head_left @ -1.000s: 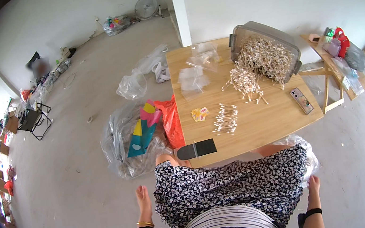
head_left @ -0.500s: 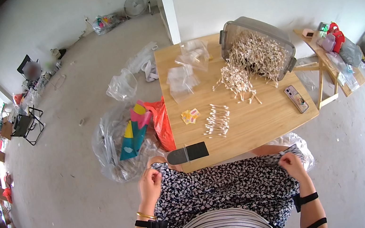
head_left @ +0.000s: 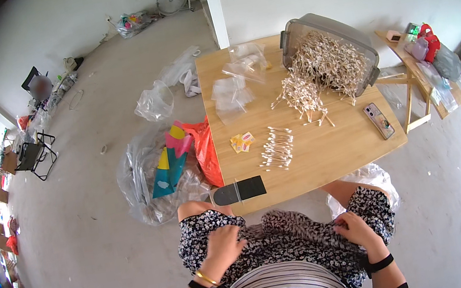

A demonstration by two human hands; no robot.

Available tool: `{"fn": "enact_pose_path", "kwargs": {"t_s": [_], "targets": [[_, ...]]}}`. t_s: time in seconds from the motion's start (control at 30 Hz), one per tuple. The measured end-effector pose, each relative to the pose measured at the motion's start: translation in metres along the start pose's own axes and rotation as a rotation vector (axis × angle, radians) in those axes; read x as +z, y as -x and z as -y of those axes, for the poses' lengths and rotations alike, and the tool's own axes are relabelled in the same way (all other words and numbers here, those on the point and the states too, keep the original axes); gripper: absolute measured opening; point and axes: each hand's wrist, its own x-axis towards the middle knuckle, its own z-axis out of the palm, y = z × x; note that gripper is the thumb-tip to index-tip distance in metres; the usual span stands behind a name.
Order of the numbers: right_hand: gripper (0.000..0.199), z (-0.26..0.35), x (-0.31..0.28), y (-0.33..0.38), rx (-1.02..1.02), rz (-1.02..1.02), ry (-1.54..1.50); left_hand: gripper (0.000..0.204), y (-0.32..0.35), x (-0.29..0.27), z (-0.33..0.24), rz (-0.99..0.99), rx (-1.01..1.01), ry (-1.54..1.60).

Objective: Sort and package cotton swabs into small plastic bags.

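Note:
Over my lap, my left hand (head_left: 224, 247) is curled in the dark floral skirt (head_left: 295, 245), with its fingertips partly hidden. Across from it, my right hand (head_left: 357, 229) has bent fingers at the other side of the same cloth. Between the two hands the fabric is bunched and slightly blurred. Just beyond my knees stands a wooden table (head_left: 317, 160). Nearest my left hand on it lies a black and grey flat strip (head_left: 240, 191) at the table edge. Farther in are a loose row of cotton swabs (head_left: 278, 148) and some small yellow-and-white cards (head_left: 242, 142).
A grey translucent bin (head_left: 368, 44) lies tipped at the back, its swab heap (head_left: 327, 68) spilling onto the table. Clear plastic bags (head_left: 232, 95) and a phone (head_left: 379, 120) also lie there. Left of the table are a red bag (head_left: 207, 154) and plastic wrapping (head_left: 132, 171) on the floor.
Both my hands have moved inward over my lap, from the skirt's outer corners. The cloth between them has bunched up and my knees show more. Things on the table keep their places.

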Motion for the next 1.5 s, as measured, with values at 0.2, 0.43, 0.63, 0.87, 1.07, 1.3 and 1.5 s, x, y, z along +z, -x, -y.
{"fn": "enact_pose_path", "kwargs": {"t_s": [0.2,0.43,0.63,0.87,1.07,1.3,1.5], "targets": [[0.013,0.006,-0.039,-0.006,-0.04,-0.318,-0.104,0.022,0.001,-0.028,0.043,-0.335,-0.142,0.24],[0.011,0.029,-0.059,-0.033,-0.103,-0.436,-0.174,0.007,-0.038,-0.045,0.005,-0.249,-0.036,0.456],[0.014,0.05,-0.035,-0.046,-0.127,-0.218,-0.224,0.083,-0.023,0.102,0.007,0.596,0.065,-0.424],[0.015,0.034,-0.014,-0.05,-0.133,-0.143,-0.211,0.095,-0.08,0.099,0.012,0.851,-0.011,-0.506],[0.014,0.039,-0.019,-0.057,-0.131,-0.15,-0.231,0.086,-0.068,0.128,0.066,0.888,-0.175,-0.505],[0.015,0.036,-0.03,-0.063,-0.12,-0.195,-0.233,0.074,-0.085,0.064,0.016,0.871,0.121,-0.454],[0.017,0.054,-0.049,-0.099,-0.119,-0.187,-0.289,0.048,-0.096,0.0,0.011,0.558,0.159,0.668]]}}
